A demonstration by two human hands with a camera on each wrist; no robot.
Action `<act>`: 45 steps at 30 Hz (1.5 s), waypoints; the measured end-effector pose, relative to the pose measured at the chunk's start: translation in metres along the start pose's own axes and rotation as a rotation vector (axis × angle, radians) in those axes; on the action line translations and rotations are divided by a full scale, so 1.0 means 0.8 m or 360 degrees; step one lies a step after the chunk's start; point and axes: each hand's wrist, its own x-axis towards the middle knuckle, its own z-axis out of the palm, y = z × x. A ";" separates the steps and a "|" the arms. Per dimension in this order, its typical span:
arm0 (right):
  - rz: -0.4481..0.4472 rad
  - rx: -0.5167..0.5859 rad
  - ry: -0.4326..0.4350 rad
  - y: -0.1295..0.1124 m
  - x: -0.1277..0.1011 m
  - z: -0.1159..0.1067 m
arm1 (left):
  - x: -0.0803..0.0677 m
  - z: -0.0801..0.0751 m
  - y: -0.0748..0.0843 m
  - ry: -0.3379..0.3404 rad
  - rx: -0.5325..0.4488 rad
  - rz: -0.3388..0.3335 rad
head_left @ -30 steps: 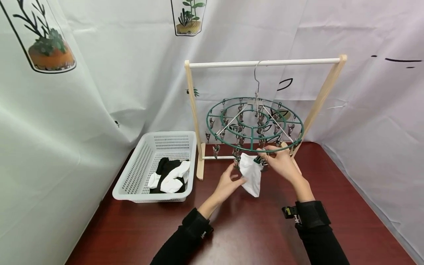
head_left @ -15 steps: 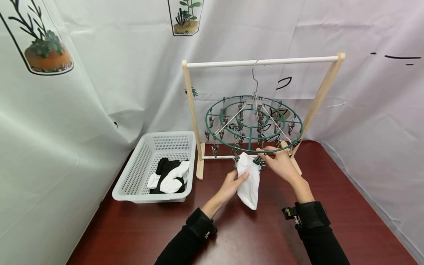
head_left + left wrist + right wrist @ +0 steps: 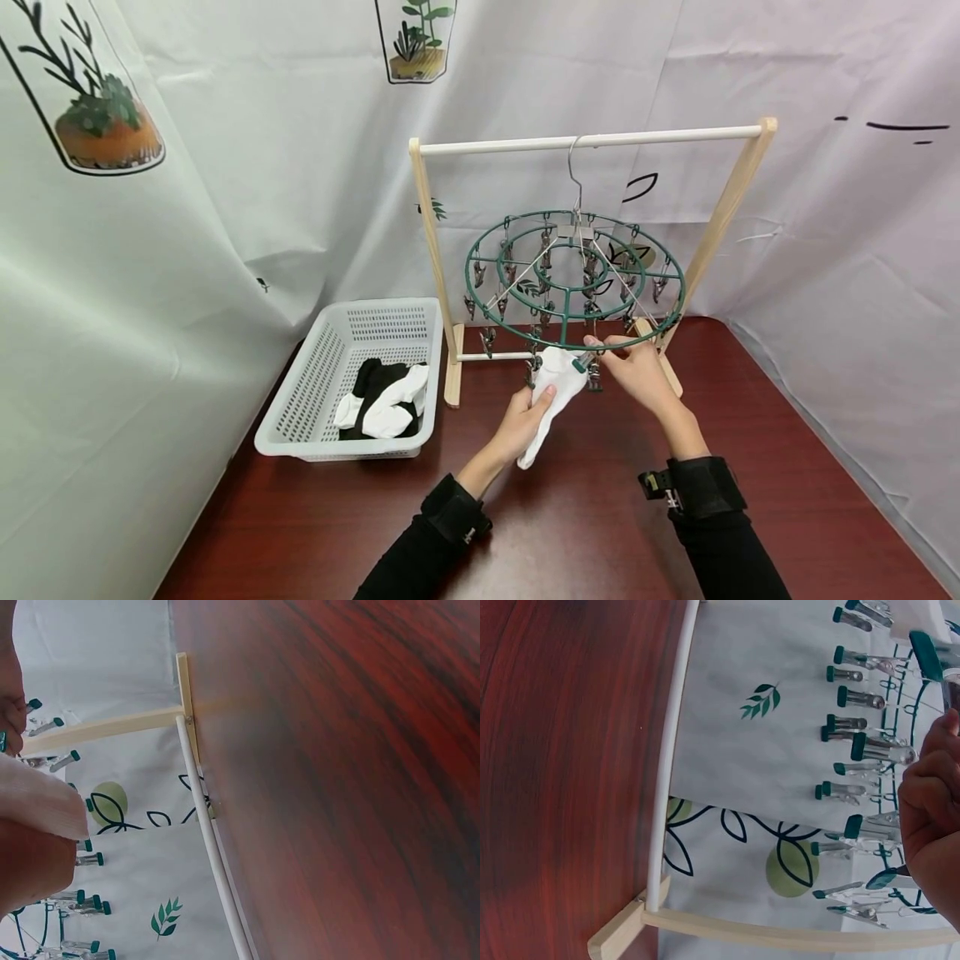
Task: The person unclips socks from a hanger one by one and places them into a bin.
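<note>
White sock [image 3: 553,392] in left hand [image 3: 521,417]; right hand [image 3: 637,367] apparently pinching clip [image 3: 583,362].

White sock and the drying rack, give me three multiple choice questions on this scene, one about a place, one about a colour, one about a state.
1. Where does the white basket stand?
A. left of the wooden rack
B. right of the wooden rack
C. under the round hanger

2. What colour is the round clip hanger?
A. red
B. green
C. yellow

3. What is the state of the white sock?
A. lying flat on the table
B. inside the basket
C. held up at the hanger's front rim

Answers: 1 A, the basket sits left of the wooden rack. 2 B, its rings are dark green. 3 C, the left hand grips it while the right hand pinches a clip at its top.
</note>
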 end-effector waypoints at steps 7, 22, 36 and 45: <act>0.0073 0.0005 0.0051 0.006 -0.003 0.001 | -0.005 0.002 0.003 0.0025 0.0040 -0.0014; -0.0041 0.0030 0.0056 0.001 -0.002 0.006 | -0.008 0.001 0.007 -0.0018 0.0066 0.0005; -0.0046 -0.0001 0.0085 0.004 -0.003 0.010 | 0.005 -0.004 -0.035 0.0018 0.0137 0.0030; 0.0039 0.0091 0.0067 0.002 -0.002 0.009 | 0.004 -0.018 -0.028 -0.0013 0.0394 0.0123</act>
